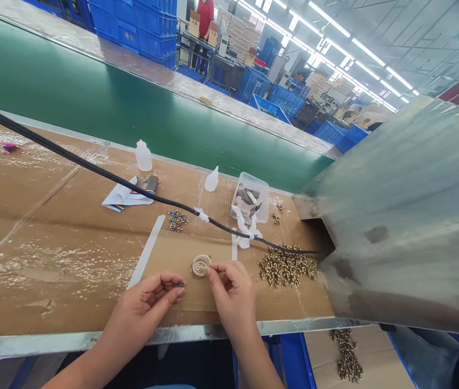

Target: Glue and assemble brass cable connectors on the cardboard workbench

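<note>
Left hand (144, 310) pinching tiny blue part (180, 284), right hand (233, 297) pinching metal piece (204, 266) above clear dish (195, 268)

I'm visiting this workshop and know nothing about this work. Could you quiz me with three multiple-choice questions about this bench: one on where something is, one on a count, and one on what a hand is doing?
1. Where is the small round clear dish?
A. Inside the clear plastic box
B. On the cardboard, just beyond the left hand and right hand
C. On the green belt

2. How many white plastic bottles stand on the cardboard?
A. One
B. Two
C. Four

3. What is the right hand doing?
A. Gripping the black cable
B. Lying flat and open
C. Pinching something tiny at the dish

Answers:
1. B: the dish sits right by the fingertips.
2. B: a second bottle stands further right.
3. C: its fingertips meet at the dish.
</note>
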Action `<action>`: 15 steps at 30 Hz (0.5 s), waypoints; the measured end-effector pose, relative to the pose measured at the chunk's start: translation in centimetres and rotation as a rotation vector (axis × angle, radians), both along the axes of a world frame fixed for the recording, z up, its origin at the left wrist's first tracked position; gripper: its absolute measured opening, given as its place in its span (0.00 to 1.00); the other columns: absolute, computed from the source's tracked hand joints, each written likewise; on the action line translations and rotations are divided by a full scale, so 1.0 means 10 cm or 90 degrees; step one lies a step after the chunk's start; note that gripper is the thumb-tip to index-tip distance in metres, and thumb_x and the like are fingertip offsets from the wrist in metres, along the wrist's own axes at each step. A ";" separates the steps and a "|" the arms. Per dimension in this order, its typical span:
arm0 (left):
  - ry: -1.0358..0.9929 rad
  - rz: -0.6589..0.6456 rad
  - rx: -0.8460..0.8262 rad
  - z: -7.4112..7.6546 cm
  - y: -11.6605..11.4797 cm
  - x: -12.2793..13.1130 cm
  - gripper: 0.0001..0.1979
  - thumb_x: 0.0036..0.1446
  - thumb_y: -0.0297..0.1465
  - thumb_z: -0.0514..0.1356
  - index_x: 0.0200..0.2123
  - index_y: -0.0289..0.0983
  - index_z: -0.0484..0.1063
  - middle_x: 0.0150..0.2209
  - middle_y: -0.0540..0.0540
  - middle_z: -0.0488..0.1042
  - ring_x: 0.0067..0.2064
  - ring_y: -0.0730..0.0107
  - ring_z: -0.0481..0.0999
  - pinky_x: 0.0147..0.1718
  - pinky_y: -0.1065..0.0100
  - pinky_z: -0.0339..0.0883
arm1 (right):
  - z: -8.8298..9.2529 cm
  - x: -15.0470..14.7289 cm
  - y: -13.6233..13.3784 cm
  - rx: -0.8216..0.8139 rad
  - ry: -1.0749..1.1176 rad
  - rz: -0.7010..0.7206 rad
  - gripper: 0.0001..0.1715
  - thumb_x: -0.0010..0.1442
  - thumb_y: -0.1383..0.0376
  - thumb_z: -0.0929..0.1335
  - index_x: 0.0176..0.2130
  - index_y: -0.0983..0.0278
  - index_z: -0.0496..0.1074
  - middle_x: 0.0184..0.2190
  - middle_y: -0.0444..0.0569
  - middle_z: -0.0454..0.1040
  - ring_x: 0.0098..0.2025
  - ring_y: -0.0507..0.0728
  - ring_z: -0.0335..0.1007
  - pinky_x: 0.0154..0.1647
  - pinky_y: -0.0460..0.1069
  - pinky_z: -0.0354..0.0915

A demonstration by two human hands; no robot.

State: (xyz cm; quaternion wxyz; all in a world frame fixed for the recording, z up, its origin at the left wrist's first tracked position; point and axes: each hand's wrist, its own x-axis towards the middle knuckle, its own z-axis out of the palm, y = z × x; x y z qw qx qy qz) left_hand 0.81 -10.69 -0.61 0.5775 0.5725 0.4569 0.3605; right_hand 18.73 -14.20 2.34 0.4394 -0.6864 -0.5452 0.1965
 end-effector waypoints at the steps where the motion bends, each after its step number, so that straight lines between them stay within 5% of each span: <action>1: 0.004 0.007 -0.002 0.00 0.00 0.00 0.13 0.51 0.41 0.65 0.36 0.38 0.76 0.34 0.47 0.81 0.35 0.66 0.81 0.37 0.73 0.77 | 0.00 0.00 0.00 0.000 -0.008 0.002 0.07 0.61 0.64 0.68 0.35 0.62 0.77 0.30 0.45 0.73 0.26 0.50 0.67 0.29 0.45 0.62; 15: 0.111 -0.002 0.119 0.05 0.03 -0.03 0.14 0.55 0.43 0.61 0.39 0.44 0.80 0.39 0.47 0.81 0.40 0.62 0.80 0.44 0.67 0.75 | 0.02 0.01 -0.02 -0.007 -0.058 0.007 0.09 0.64 0.66 0.65 0.35 0.63 0.74 0.32 0.47 0.72 0.32 0.51 0.69 0.32 0.45 0.62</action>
